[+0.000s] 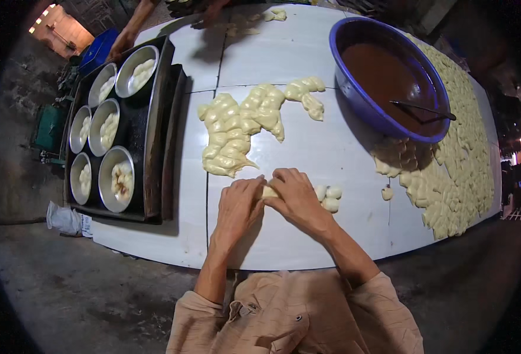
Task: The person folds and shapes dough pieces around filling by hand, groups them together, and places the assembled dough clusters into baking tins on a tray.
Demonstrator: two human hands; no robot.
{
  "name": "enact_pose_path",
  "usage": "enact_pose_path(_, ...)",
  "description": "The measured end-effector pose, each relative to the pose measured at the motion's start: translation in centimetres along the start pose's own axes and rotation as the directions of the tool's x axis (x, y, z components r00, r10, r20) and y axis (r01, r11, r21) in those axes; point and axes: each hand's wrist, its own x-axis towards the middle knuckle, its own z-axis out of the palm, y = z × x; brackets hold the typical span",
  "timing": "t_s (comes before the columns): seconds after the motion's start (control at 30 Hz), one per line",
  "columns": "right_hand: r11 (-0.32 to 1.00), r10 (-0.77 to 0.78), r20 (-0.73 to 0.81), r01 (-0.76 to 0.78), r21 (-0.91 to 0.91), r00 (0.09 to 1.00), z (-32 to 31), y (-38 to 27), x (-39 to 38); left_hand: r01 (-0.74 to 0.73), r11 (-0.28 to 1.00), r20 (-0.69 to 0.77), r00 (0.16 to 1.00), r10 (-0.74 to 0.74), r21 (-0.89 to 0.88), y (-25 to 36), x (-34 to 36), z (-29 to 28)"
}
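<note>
Between my left hand (241, 203) and my right hand (293, 197), a small piece of pale dough (269, 192) is held at the fingertips, with both hands' fingers curled round it on the white tabletop. Just right of my right hand sit several small, rounded white dough pieces (331, 200). A little beyond my hands lies a spread cluster of glossy flattened dough pieces (225, 133).
A dark tray (136, 171) of metal bowls (118, 199) containing dough is at left. A purple tub (349, 94) of brown liquid with a utensil stands at back right, beside many dough pieces (449, 189) on the white table (254, 59). Another person's hand (119, 47) is at top left.
</note>
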Motion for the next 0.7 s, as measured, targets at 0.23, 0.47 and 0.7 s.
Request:
enact_pose_path(0.23, 0.449, 0.415, 0.273, -0.456, 0.769, 0.868, 1.1, 1.8, -0.2, -0.006, 0.998, 0.091, 0.996, 0.012, -0.068, -0.4, -0.2, -0.4)
enact_pose_path(0.47, 0.309, 0.447, 0.324, -0.484, 0.819, 0.834, -0.1, 0.1, 0.6, -0.107, 0.981, 0.042, 0.992, 0.115, -0.160, 0.1, 1.1, -0.5)
enact_pose_path(0.7, 0.367, 0.623, 0.096, -0.398, 0.841, 0.776, -8.6, -0.5, -2.2, -0.107, 0.994, -0.034, 0.994, 0.106, -0.022, -1.3, 0.5, 1.8)
